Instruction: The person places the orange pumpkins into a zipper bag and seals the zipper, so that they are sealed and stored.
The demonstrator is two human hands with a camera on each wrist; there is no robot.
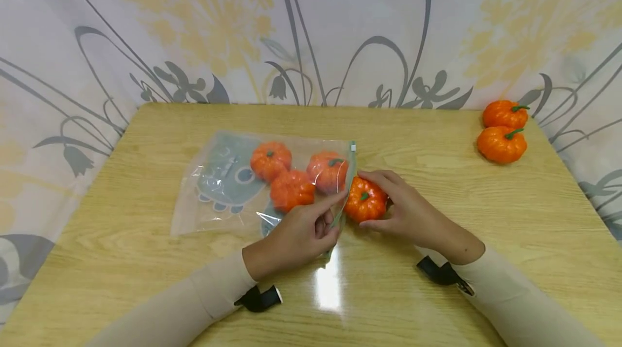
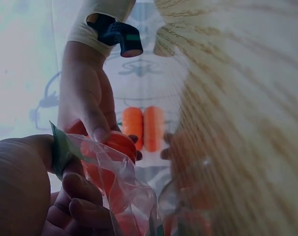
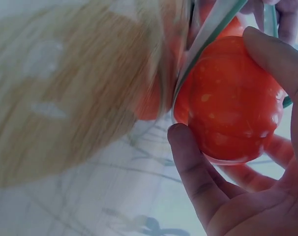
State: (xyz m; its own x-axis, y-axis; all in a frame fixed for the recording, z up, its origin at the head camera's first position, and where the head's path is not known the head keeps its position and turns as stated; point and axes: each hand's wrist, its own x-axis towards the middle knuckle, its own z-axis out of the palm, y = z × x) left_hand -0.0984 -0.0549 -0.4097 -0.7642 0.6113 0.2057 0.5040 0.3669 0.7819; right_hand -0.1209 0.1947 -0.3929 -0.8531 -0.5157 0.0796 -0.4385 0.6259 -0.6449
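A clear zip bag (image 1: pixel 189 220) with a blue-green cartoon print lies on the table, its green-edged mouth facing right. Inside are three small orange pumpkins, one of them a pumpkin (image 1: pixel 292 190) at the lower middle. My left hand (image 1: pixel 298 236) pinches the bag's mouth edge between thumb and fingers, also visible in the left wrist view. At the opening, my right hand (image 1: pixel 413 209) grips another orange pumpkin (image 3: pixel 235 101) with its fingers curled round the sides. That pumpkin's left side is at the bag's green rim (image 3: pixel 203 46) in the right wrist view.
Two more orange pumpkins, a rear pumpkin (image 1: pixel 504 114) and a front pumpkin (image 1: pixel 501 144), sit together at the table's back right corner. A floral cloth (image 1: pixel 320 28) hangs behind the wooden table (image 1: pixel 437 142).
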